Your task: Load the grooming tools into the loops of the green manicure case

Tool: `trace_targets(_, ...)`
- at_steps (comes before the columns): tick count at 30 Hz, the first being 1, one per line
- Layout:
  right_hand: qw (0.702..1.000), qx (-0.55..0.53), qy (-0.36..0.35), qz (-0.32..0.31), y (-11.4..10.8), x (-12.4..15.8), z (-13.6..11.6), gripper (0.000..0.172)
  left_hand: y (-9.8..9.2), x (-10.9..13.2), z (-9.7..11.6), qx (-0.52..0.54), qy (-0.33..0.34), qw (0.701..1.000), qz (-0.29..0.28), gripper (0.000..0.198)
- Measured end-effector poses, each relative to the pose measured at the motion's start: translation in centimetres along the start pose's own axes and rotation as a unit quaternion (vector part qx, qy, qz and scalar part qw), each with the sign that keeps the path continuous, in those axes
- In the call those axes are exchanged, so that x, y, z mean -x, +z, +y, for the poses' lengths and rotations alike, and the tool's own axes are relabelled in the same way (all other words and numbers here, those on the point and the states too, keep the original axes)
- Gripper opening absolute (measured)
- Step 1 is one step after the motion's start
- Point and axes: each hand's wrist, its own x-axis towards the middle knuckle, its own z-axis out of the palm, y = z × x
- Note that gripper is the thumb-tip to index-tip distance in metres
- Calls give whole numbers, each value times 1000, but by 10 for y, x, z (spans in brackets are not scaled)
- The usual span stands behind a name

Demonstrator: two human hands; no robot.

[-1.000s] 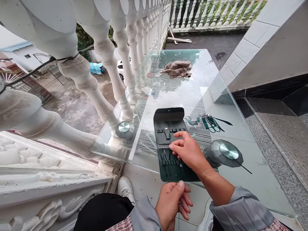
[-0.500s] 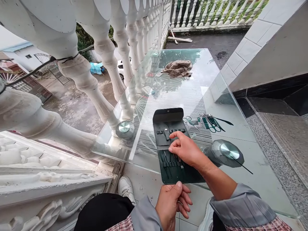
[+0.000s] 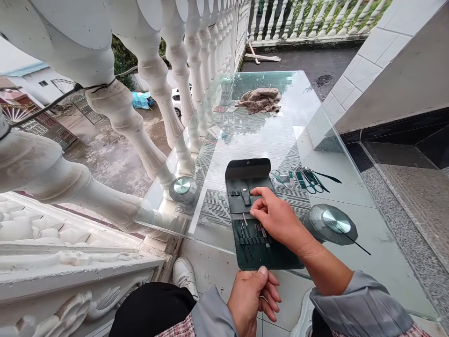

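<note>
An unfolded dark green manicure case lies at the near edge of the glass table. Slim metal tools stand in its lower loops. One flat metal tool rises from the row, close to my right thumb. My right hand hovers over the case, thumb and forefinger apart, with nothing visible between them. Its other fingers curl underneath, partly hidden. My left hand is at the case's near edge, thumb tip by the border and fingers loosely apart.
Scissors, nail clippers and other small tools lie right of the case. Beyond is a crumpled brown cloth. Faceted supports show under the glass table. A white balustrade runs along the left.
My right thumb and forefinger have drawn back slightly to the right from the upright tool, which now shows more clearly in the case. The left hand has barely moved.
</note>
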Motion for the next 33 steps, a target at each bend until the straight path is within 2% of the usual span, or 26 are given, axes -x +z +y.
trace_targets(5, 998, 21, -63, 9, 11, -2, 2, 38, 2, 1, 1, -8, -3, 1000, 6, 67)
trace_targets(13, 989, 53, -134, -31, 13, -4, 5, 34, 0, -2, 0, -19, 0, 1000, 2, 65)
trace_targets(18, 982, 64, -162, -78, 10, -1, 6, 37, 1, -2, -1, -16, 2, 1000, 3, 67)
trace_targets(22, 983, 52, -176, -24, 8, -1, 6, 37, 1, -2, 0, -16, 3, 1000, 2, 67)
trace_targets(24, 982, 50, -183, -18, 8, -2, 6, 36, 0, -2, -1, -16, 4, 1000, 0, 67)
trace_targets(33, 974, 79, -196, -78, 8, -2, 6, 34, -3, -2, -4, -9, 12, 1000, -15, 64)
